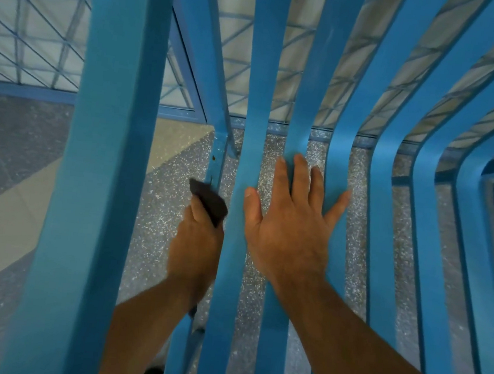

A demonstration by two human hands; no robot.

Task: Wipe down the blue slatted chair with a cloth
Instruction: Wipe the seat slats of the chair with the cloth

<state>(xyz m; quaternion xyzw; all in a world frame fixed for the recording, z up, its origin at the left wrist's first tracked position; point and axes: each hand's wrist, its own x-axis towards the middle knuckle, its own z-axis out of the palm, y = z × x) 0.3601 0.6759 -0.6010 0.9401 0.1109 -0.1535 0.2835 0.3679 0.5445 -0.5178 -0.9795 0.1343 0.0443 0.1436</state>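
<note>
Status at this frame: the blue slatted chair (387, 201) filled the view from above, seat slats running away from the camera and curving up into the back. The left hand (195, 242) was down in the gap between the wide armrest slab (104, 141) and the outermost seat slat, fingers curled tight round a dark cloth (209, 199). The wad of cloth stuck out past the knuckles and sat against, or just beside, the thin frame upright (216, 159); contact was hard to confirm because of blur. The right hand (291, 222) lay palm down across two or three seat slats with fingers straight and splayed apart and the thumb out to the side. It held nothing and looked like a brace. There were small brownish specks on the upright just above the cloth, possibly rust or grime. Progress, as a judgement only: the wipe was underway and was on side-frame detail rather than the broad surfaces. The paint looked evenly matte everywhere, with no damp streaks and no visible dust line, so I couldn't say which slats had been covered. The slats to the right, the backrest curve and the armrest top showed no evidence either way, so treat them as outstanding. Speckled floor (161, 208) showed through the gaps, and there was a blue mesh fence (34, 27) beyond.
</note>
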